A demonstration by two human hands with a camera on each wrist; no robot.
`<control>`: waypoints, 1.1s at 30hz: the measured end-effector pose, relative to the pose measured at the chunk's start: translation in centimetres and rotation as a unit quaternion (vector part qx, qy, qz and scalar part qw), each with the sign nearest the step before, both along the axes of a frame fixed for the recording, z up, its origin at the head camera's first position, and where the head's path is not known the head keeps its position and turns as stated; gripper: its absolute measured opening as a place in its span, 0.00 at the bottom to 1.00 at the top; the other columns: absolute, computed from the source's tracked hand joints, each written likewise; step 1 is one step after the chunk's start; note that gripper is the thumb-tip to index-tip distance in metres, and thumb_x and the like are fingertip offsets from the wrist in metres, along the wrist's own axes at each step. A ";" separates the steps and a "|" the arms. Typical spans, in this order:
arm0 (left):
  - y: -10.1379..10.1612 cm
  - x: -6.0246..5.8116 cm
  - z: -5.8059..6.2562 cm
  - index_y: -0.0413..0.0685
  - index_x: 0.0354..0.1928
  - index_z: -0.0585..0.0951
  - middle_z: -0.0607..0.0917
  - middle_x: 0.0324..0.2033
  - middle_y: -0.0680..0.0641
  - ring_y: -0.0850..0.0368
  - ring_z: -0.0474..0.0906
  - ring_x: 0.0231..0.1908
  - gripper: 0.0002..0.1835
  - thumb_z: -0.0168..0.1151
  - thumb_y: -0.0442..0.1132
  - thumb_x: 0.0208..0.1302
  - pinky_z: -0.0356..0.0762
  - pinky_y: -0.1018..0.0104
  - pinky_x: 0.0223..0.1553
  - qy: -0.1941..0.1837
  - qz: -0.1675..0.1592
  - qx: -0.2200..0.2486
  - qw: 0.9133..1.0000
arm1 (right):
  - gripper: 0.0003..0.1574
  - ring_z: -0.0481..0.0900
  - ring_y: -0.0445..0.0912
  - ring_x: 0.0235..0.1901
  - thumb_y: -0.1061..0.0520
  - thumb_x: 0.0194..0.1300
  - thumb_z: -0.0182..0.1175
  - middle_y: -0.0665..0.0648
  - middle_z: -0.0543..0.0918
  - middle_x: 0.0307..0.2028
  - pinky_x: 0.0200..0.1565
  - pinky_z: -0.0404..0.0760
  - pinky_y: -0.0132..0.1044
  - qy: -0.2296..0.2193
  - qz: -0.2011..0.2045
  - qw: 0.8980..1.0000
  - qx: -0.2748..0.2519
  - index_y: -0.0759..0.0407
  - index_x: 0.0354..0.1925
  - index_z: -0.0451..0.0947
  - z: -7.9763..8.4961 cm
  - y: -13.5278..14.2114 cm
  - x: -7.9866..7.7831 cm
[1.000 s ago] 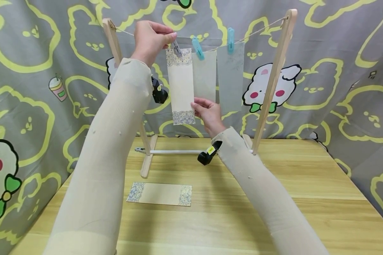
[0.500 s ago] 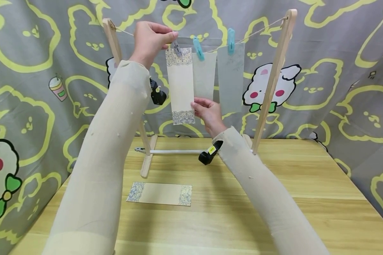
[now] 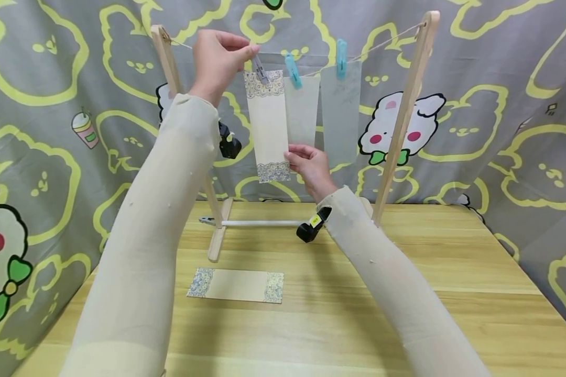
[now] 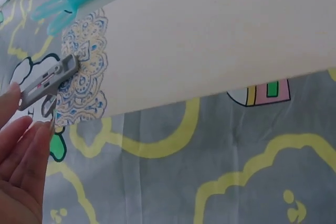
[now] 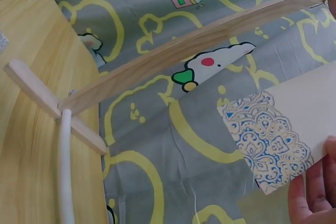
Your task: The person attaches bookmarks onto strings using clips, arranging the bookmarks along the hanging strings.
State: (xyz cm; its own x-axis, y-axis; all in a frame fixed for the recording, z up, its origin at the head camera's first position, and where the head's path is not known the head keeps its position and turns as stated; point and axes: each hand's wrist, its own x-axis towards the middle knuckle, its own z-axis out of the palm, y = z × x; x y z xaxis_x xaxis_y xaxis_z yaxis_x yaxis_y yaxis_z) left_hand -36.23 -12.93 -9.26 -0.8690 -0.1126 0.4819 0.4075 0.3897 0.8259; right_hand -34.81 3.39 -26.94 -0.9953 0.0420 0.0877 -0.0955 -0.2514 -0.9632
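Observation:
My left hand (image 3: 219, 60) pinches a grey clothespin (image 3: 259, 69) over the top edge of a cream paper card (image 3: 270, 125) with lacy blue patterned ends. In the left wrist view the pin's (image 4: 55, 80) jaws sit on the patterned band, thumb on one side and fingers on the other. The card hangs upright by the string. Lower down, my right hand (image 3: 311, 167) holds the card's right edge between thumb and fingers, just above the bottom pattern. To the right, two pale sheets (image 3: 303, 110) hang from light blue clothespins (image 3: 293, 70).
A matching card (image 3: 236, 285) lies on the wooden table (image 3: 405, 293). The string (image 3: 391, 42) spans two wooden posts (image 3: 407, 115), joined below by a white rod (image 3: 259, 223). Near the left foot lies another clothespin (image 3: 207, 220). A patterned curtain (image 3: 490, 68) hangs behind.
My left hand has shifted slightly left, still on the clothespin. The card's lower end and my right hand have drifted a little to the right.

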 end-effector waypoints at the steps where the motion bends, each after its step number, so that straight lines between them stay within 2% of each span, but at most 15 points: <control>1: -0.1 0.1 0.0 0.45 0.44 0.85 0.85 0.39 0.52 0.64 0.76 0.32 0.17 0.71 0.45 0.54 0.75 0.71 0.42 0.005 -0.004 0.007 1.000 | 0.13 0.80 0.40 0.32 0.66 0.58 0.65 0.52 0.82 0.32 0.36 0.80 0.30 -0.002 0.001 1.000 0.001 0.64 0.44 0.80 0.0 0.0 0.0; 6: -0.6 1.1 -0.3 0.43 0.44 0.84 0.86 0.39 0.50 0.63 0.79 0.36 0.16 0.72 0.40 0.53 0.77 0.72 0.43 0.022 -0.032 0.056 0.998 | 0.12 0.80 0.41 0.33 0.65 0.59 0.64 0.52 0.83 0.33 0.40 0.81 0.33 -0.006 0.006 1.000 0.008 0.64 0.44 0.80 0.0 0.0 0.1; 10: -0.8 2.0 -0.6 0.42 0.45 0.84 0.86 0.40 0.49 0.61 0.81 0.38 0.17 0.72 0.38 0.52 0.78 0.72 0.42 0.032 -0.043 0.073 0.996 | 0.14 0.80 0.41 0.33 0.65 0.60 0.63 0.52 0.82 0.33 0.44 0.81 0.35 0.006 0.012 1.000 0.008 0.66 0.46 0.79 -0.2 0.1 0.1; 15: -1.5 2.6 -1.5 0.43 0.46 0.84 0.85 0.45 0.48 0.61 0.82 0.41 0.18 0.72 0.36 0.52 0.78 0.73 0.41 0.016 -0.050 0.092 0.994 | 0.16 0.79 0.41 0.33 0.64 0.61 0.63 0.51 0.81 0.33 0.46 0.80 0.35 0.016 0.019 1.000 0.018 0.68 0.48 0.78 -0.6 0.4 0.1; 20: -2.7 3.0 -3.5 0.42 0.47 0.83 0.85 0.46 0.46 0.59 0.82 0.43 0.19 0.73 0.36 0.51 0.79 0.70 0.43 0.001 -0.065 0.120 0.991 | 0.17 0.80 0.41 0.34 0.62 0.62 0.63 0.50 0.82 0.32 0.47 0.79 0.37 0.016 0.024 0.998 0.058 0.68 0.49 0.78 -1.5 1.2 0.1; 26: -4.1 4.3 -6.4 0.45 0.49 0.83 0.84 0.48 0.48 0.60 0.82 0.44 0.20 0.73 0.38 0.51 0.78 0.71 0.44 -0.008 -0.065 0.112 0.992 | 0.18 0.81 0.49 0.44 0.59 0.62 0.63 0.51 0.83 0.36 0.47 0.79 0.36 0.014 0.033 0.996 0.084 0.66 0.49 0.78 -2.8 2.2 0.4; 28: -4.7 5.0 -7.6 0.45 0.49 0.83 0.84 0.48 0.48 0.61 0.82 0.44 0.21 0.73 0.38 0.51 0.78 0.71 0.44 -0.006 -0.064 0.118 0.991 | 0.19 0.81 0.48 0.43 0.58 0.62 0.63 0.51 0.84 0.37 0.48 0.79 0.38 0.015 0.037 0.995 0.089 0.66 0.50 0.78 -3.4 2.5 0.5; 33: -6.6 6.2 -11.0 0.44 0.49 0.83 0.84 0.48 0.49 0.61 0.81 0.46 0.21 0.73 0.39 0.51 0.78 0.73 0.45 -0.009 -0.063 0.134 0.989 | 0.21 0.81 0.40 0.38 0.56 0.64 0.62 0.60 0.83 0.45 0.49 0.78 0.39 0.011 0.052 0.994 0.094 0.67 0.52 0.77 -4.8 3.2 1.0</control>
State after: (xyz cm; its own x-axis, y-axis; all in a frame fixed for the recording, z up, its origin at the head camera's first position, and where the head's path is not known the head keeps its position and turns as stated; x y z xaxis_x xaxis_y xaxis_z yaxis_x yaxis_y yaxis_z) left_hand -30.03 -19.54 -20.21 -0.8921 -0.1248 0.4341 0.4235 0.1032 0.9000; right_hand -33.86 6.54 -31.74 -0.9912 -0.0798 0.1058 -0.0997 -0.0773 -0.9920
